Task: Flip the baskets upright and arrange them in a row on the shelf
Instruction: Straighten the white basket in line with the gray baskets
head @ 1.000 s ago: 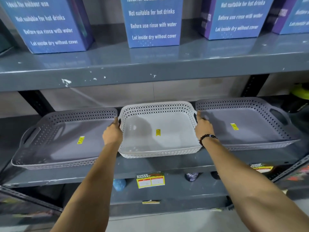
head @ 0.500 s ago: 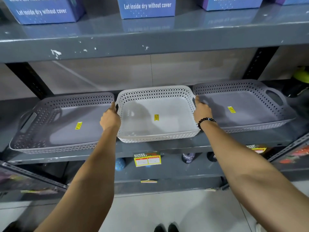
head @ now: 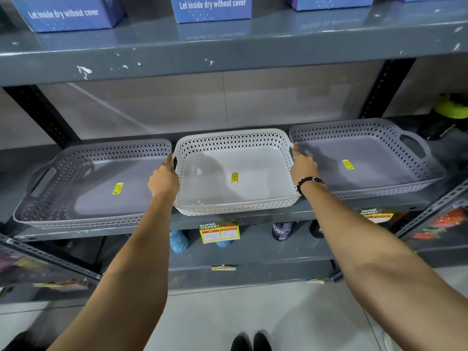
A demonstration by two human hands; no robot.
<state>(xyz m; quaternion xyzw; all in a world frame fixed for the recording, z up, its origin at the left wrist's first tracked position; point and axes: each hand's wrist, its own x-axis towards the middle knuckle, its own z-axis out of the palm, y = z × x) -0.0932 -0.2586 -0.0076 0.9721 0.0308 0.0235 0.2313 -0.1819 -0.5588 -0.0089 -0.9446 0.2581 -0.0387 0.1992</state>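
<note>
Three shallow perforated plastic baskets sit upright, openings up, in a row on the grey metal shelf [head: 253,219]. The white basket [head: 215,196] is in the middle, its front edge slightly overhanging the shelf lip. Left grey basket [head: 83,196] just beside it on one side, right grey basket [head: 379,163] just beside it on the other; whether the rims touch cannot be told. Each basket carries a small yellow sticker on its floor.

Left hand [head: 163,179] is closed around the left handle end of the white basket, thumb up along the rim. Right hand [head: 302,164] grips the right handle end, fingers wrapped out of sight; a black bead bracelet [head: 307,182] sits on that wrist. Both forearms reach up from the bottom of the view.

The shelf above holds blue printed boxes [head: 212,8]. A yellow and red price tag [head: 219,233] hangs on the front edge below the white basket. Bottles stand on the lower shelf, mostly hidden. Black shoe tips [head: 250,342] show on the floor.
</note>
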